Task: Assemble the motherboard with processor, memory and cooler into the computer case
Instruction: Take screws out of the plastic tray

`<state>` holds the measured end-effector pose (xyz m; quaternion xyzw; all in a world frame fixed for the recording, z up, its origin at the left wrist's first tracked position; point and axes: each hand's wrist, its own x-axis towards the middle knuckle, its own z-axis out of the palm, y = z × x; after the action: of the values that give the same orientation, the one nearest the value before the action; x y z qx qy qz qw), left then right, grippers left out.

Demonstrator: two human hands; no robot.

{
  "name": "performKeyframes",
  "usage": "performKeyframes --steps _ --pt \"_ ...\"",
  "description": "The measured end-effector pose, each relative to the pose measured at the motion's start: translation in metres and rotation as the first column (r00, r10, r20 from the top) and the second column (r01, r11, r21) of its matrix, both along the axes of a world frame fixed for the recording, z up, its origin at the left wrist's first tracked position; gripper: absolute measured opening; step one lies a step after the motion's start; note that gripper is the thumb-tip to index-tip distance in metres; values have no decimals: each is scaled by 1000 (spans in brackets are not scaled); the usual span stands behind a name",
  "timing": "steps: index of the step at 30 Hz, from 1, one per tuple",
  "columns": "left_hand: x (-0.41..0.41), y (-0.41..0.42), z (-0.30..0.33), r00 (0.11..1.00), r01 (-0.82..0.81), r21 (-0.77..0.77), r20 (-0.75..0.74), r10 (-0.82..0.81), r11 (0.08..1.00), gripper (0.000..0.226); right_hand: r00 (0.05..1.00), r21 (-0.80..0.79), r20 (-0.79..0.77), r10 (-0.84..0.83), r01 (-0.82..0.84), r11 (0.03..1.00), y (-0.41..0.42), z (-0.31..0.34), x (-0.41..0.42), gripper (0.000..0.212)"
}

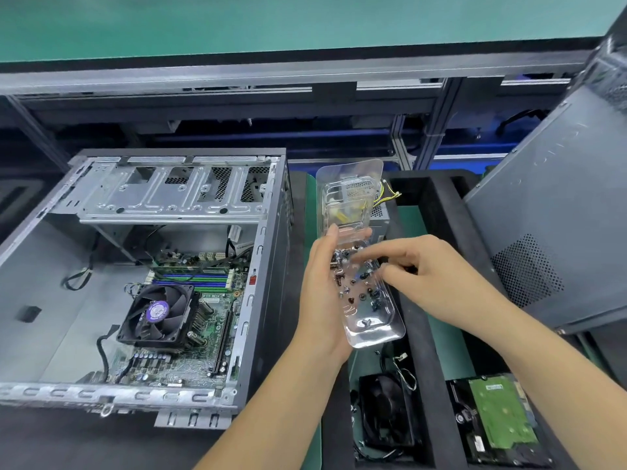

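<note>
— Where's the board sitting?

— The green motherboard lies flat on the floor of the open grey steel computer case, pushed toward its right wall. The black square cooler fan with the purple hub label is on it, and the blue and green memory slots run just behind the fan. The left half of the case floor is bare metal, with a few loose black cables along it.

— And the hands?

— Both are to the right of the case, above the black foam tray. The left hand grips a clear plastic clamshell box from its left edge, thumb curled over the rim, lid standing open behind. Small dark screws are scattered inside. The right hand reaches in over the box, fingers narrowed together among the screws; I can't tell whether it pinches one.

— What else is close by?

— A black case fan and a hard drive with a green circuit board lie in the tray's near compartments. A grey side panel leans up at the right edge.
</note>
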<state>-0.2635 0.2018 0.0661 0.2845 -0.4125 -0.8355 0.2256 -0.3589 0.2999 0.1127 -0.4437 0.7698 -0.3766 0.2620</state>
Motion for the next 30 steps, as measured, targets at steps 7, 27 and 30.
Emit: performKeyframes --steps 7,27,30 --pt "2 2 2 1000 -4 50 -29 6 999 52 999 -105 -34 -34 31 994 1 -2 -5 32" --pt "-1 5 11 1000 4 104 -31 -1 995 49 892 -166 -407 -196 139 976 -20 1 14 10" --pt "-2 3 12 999 -7 146 -52 15 989 56 969 -125 166 -183 205 971 -17 6 7 12"
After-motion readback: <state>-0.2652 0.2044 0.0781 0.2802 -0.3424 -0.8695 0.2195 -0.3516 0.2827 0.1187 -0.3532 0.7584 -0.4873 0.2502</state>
